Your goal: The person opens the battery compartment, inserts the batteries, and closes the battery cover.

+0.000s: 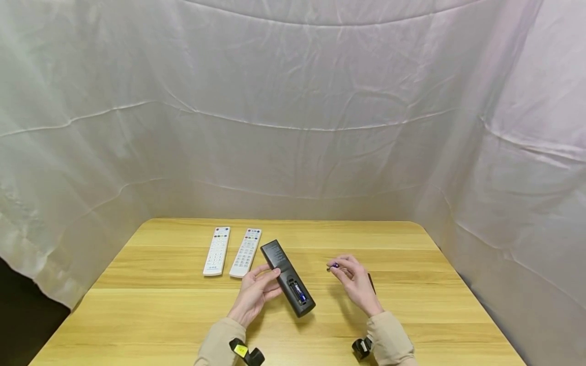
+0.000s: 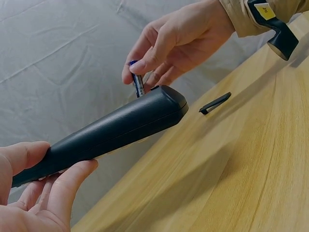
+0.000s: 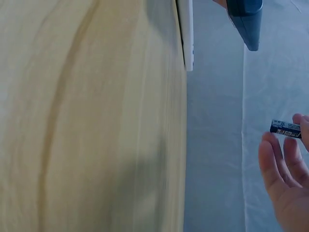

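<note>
My left hand (image 1: 256, 294) grips a black remote control (image 1: 280, 264) by its side, back facing up and held above the table. Its battery compartment is uncovered, and one blue battery (image 1: 299, 293) lies inside. To the right, my right hand (image 1: 354, 280) pinches a second small blue battery (image 2: 137, 79) between thumb and fingers, apart from the remote in the head view. A black battery cover (image 2: 215, 103) lies on the table by the right hand, mostly hidden behind it in the head view.
Two white remotes lie button side up at the left, the outer remote (image 1: 217, 251) and the inner remote (image 1: 245, 252), close beside the left hand. The wooden table (image 1: 160, 305) ends at a pale curtain (image 1: 293, 162) behind and at both sides.
</note>
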The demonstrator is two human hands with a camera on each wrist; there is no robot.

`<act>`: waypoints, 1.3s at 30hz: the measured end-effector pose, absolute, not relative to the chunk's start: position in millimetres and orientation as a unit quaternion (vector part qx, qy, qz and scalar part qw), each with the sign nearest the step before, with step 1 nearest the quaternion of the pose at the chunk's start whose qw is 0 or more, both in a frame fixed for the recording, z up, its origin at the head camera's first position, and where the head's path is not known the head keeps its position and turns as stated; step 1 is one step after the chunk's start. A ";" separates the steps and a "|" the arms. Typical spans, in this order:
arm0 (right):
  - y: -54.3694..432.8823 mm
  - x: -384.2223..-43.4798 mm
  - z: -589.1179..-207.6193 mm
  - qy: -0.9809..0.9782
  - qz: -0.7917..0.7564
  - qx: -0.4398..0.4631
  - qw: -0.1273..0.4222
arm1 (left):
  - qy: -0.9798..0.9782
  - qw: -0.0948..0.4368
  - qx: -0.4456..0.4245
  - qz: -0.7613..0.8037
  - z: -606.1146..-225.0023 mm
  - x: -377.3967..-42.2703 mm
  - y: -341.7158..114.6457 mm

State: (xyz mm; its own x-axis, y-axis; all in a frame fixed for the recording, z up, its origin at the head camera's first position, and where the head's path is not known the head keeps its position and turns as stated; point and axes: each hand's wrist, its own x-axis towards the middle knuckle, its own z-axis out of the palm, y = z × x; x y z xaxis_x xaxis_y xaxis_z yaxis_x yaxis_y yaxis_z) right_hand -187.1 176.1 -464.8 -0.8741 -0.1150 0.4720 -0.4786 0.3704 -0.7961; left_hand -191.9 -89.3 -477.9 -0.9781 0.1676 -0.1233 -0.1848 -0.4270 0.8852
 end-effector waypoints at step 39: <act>103.2 -170.2 -457.6 -0.803 0.367 0.357 0.305 | 0.524 0.104 -0.010 0.845 -481.3 -193.8 -82.8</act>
